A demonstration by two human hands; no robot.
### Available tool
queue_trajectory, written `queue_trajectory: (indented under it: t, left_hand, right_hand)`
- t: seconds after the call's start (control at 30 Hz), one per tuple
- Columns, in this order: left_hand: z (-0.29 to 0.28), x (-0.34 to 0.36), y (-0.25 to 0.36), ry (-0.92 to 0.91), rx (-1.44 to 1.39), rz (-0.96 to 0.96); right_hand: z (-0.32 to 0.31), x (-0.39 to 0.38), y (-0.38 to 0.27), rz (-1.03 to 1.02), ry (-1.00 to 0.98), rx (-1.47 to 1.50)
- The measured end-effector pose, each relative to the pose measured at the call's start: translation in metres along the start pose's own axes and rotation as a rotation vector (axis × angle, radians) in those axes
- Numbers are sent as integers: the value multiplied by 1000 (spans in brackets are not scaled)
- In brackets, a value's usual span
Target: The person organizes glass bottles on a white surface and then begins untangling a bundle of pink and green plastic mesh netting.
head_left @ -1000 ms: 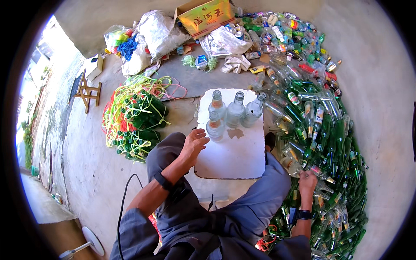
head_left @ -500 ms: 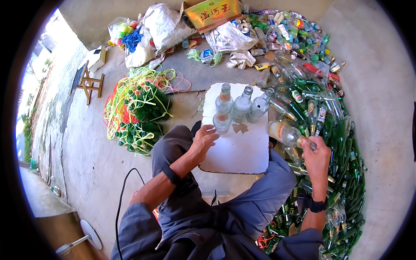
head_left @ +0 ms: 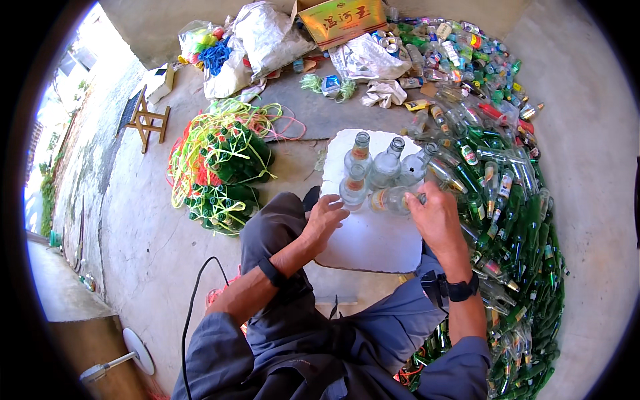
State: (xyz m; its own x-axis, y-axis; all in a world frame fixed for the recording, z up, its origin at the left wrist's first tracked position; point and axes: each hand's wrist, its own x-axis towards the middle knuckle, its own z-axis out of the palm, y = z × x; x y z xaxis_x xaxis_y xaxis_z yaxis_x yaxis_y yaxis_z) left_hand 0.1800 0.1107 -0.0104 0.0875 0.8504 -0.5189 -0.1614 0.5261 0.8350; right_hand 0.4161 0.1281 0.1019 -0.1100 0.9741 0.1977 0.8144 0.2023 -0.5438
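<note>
Over the white board [head_left: 367, 250] across my lap, my right hand [head_left: 437, 217] is closed round the neck of a clear glass bottle [head_left: 392, 200]. The bottle is tilted, its base toward the group of bottles on the board. Several clear bottles stand there upright: a labelled bottle [head_left: 353, 188] in front, another labelled bottle [head_left: 359, 159] behind it, a plain bottle [head_left: 387, 167] in the middle and one more bottle [head_left: 415, 168] at the right. My left hand [head_left: 325, 221] hovers at the board's left edge, near the front labelled bottle, fingers apart and holding nothing.
A large heap of green and clear bottles [head_left: 513, 220] spreads along my right. To the left stand bundles of green bottles [head_left: 233, 163] under yellow and red plastic strapping. White sacks [head_left: 270, 40], a yellow carton [head_left: 340, 23] and a wooden folding stool [head_left: 148, 120] lie farther back.
My right hand has brought the clear bottle leftward from beside the heap to over the board, close to the standing bottles. My left hand stays near the board's left edge.
</note>
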Motion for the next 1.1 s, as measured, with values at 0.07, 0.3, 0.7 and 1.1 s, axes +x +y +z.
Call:
queue_trajectory:
  t: [0.07,0.3,0.7,1.1]
  left_hand:
    - [2,-3,2,-1,-9,10]
    - [4,-4,1,7,-1,19]
    - [2,-2,-3,-14,6,73]
    - [-6,7,-13,-49,98,123]
  right_hand:
    - [10,5,-2,-23,-9,-13]
    - [40,22,-5,-43,61,4]
    - [49,25,0,-114,72,128]
    - [31,25,1,-83,-90,145]
